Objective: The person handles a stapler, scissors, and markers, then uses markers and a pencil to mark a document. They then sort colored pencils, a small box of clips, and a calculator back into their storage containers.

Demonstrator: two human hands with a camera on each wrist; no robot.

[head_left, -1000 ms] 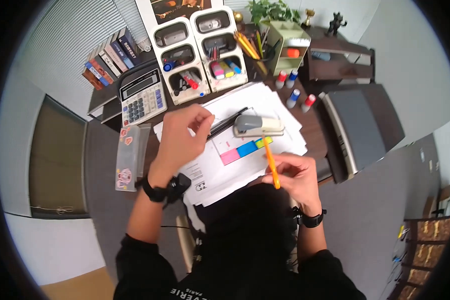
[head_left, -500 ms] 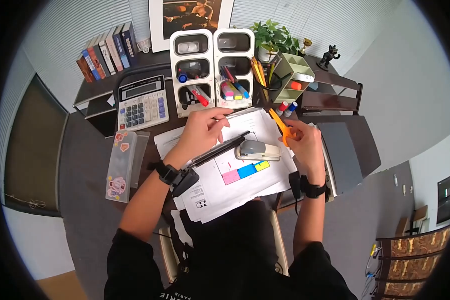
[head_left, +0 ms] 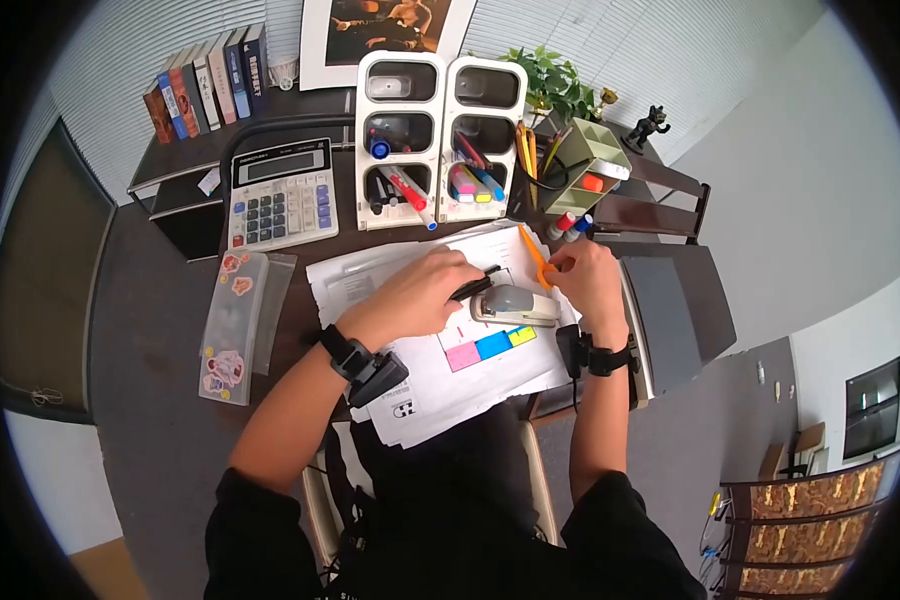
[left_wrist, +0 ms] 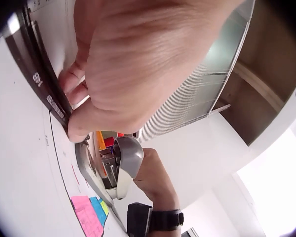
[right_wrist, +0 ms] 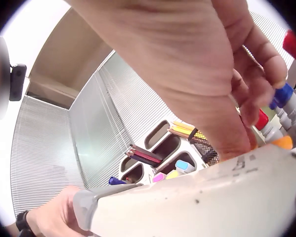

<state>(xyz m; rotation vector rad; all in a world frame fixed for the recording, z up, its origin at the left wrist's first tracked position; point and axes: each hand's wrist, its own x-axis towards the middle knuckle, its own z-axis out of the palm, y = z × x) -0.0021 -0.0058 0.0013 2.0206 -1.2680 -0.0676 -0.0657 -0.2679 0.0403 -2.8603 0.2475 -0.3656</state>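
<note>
My left hand [head_left: 415,300] pinches a long black object [head_left: 473,286] lying over the papers [head_left: 410,385]; in the left wrist view, thumb and fingertips meet at the black strip's edge [left_wrist: 39,81]. The right hand [head_left: 590,290] holds a slim orange object [head_left: 533,250] by its near end, at the papers' right side; the right wrist view hides most of it behind the stapler [right_wrist: 197,202]. Between both hands sits the grey and white stapler [head_left: 515,303]. Pink [head_left: 462,356], blue [head_left: 492,346] and yellow [head_left: 522,336] notes lie just below it.
A calculator [head_left: 285,205] and a stickered clear case [head_left: 232,330] are at the left. White organisers [head_left: 398,112] with pens stand behind the papers. Red-capped [head_left: 562,222] and blue-capped [head_left: 579,228] bottles, a green organiser [head_left: 590,150] and a dark flat device [head_left: 670,310] are at the right.
My left hand has come down onto the black object. The right hand, with the orange object, first moved up and away from me, then slightly left beside the stapler. The head view has shifted.
</note>
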